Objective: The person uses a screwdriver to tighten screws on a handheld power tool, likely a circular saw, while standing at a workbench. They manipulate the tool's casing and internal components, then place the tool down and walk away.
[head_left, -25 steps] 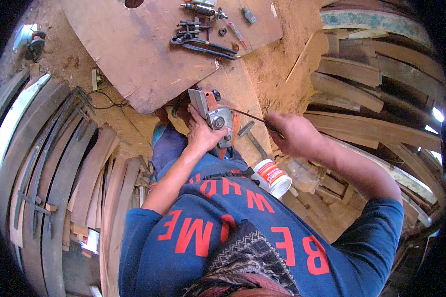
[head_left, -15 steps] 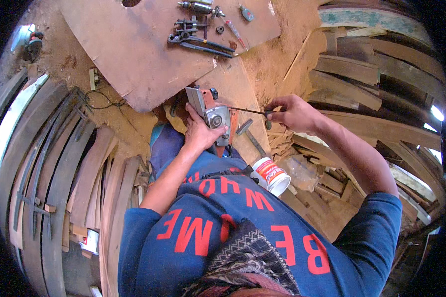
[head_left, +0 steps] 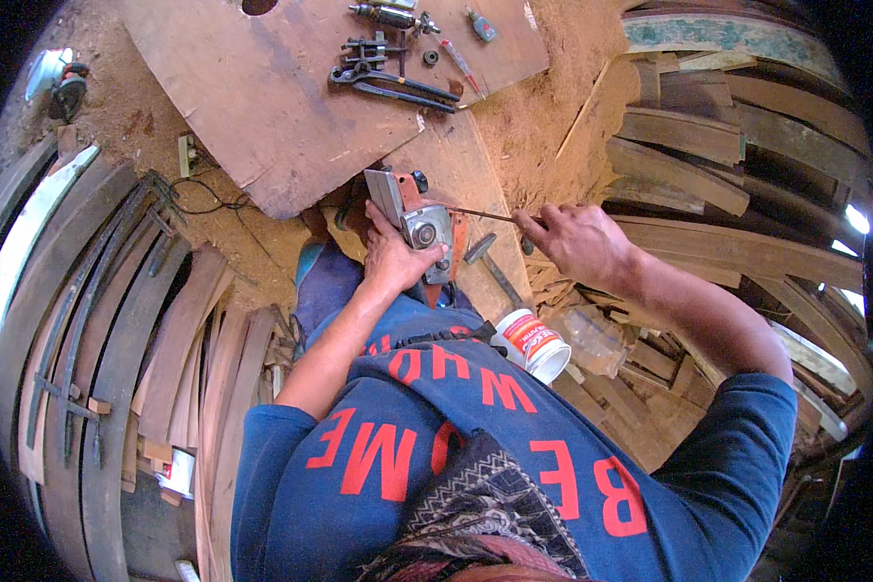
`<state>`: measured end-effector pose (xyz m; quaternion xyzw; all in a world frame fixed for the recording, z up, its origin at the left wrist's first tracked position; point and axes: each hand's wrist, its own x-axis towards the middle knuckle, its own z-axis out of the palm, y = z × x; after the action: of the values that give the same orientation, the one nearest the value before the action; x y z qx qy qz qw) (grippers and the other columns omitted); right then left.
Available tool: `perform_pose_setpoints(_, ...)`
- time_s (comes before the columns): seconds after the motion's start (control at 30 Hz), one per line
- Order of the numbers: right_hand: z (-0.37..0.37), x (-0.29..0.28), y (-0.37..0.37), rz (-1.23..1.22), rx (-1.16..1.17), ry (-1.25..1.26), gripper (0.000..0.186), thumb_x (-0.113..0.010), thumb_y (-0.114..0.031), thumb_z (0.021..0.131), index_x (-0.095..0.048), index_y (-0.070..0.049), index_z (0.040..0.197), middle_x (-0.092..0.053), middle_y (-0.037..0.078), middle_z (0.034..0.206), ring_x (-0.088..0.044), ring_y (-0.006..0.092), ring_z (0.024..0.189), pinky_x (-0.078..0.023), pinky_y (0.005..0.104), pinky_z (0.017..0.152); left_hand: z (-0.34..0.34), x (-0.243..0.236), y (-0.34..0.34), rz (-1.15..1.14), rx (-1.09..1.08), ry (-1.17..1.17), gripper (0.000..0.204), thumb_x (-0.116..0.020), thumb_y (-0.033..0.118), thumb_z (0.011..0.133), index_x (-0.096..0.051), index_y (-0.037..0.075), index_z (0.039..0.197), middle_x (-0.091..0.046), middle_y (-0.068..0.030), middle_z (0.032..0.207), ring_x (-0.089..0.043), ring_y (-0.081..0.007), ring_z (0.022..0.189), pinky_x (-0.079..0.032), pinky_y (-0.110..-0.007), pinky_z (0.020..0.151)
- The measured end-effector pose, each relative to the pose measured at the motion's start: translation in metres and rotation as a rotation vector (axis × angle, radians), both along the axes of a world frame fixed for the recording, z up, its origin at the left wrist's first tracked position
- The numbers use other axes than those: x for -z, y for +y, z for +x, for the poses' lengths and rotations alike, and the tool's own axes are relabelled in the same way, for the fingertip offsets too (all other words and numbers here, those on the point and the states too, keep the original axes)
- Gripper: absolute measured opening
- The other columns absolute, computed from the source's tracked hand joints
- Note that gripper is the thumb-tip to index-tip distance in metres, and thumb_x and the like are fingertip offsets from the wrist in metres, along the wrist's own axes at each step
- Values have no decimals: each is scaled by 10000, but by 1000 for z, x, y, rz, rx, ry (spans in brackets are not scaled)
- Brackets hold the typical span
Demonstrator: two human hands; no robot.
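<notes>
- Sawdust covered the workshop floor (head_left: 577,107), with curved timbers (head_left: 684,136) stacked to the person's right and a brown board (head_left: 291,126) carrying loose tools ahead.
- The orange-and-silver power planer (head_left: 430,231) sat turned on its side at the front of the person's lap; whether the legs bore its weight, I couldn't tell.
- The left hand (head_left: 393,260) steadied it, fingers against the flat metal base plate (head_left: 385,197) and thumb across the round housing.
- The right hand (head_left: 584,242) was closed around the end of a slim screwdriver-like tool (head_left: 480,212), its far end reaching the planer's body.
- To me the planer looked fairly heavy and rigid, its smooth metal perhaps slick with dust; the thick casing seemed the surest hold, clear of the base's edges.
- By the right hip, near a hammer (head_left: 495,274), a white tub (head_left: 531,344) leaned with its mouth open; its contents, if any, escaped me.
</notes>
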<state>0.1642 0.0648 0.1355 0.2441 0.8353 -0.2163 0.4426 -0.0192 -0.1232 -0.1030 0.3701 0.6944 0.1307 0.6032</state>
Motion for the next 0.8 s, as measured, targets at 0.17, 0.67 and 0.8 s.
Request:
perform_pose_setpoints(0.17,-2,2,-3,-48,155,-48,442,-636,-185,980,-605,-121,1416,-706,127,935,-760,285,859,-615,424,698,-3,-5,5,-46,42,0,1557,-932,507,686,141,-127,1619,-349,-476,1551,-464,-575,1412,-406,-525,1209)
perform_pose_setpoints(0.67,-14,-3,-2,-32,-11,-80,600,-634,-130,959,-501,-86,1543,-718,228,1066,-731,358,1044,-596,483,799,-9,-17,12,-85,9,-45,1562,-941,510,687,133,-136,1619,-353,-467,1563,-448,-558,1437,-427,-520,1195)
perform_pose_setpoints(0.8,6,7,-15,-173,1031,219,477,-592,-224,1032,-552,-97,1491,-731,153,986,-701,239,861,-587,396,775,-4,-6,3,29,56,32,1567,-938,516,689,146,-118,1625,-354,-465,1563,-442,-557,1440,-406,-518,1210)
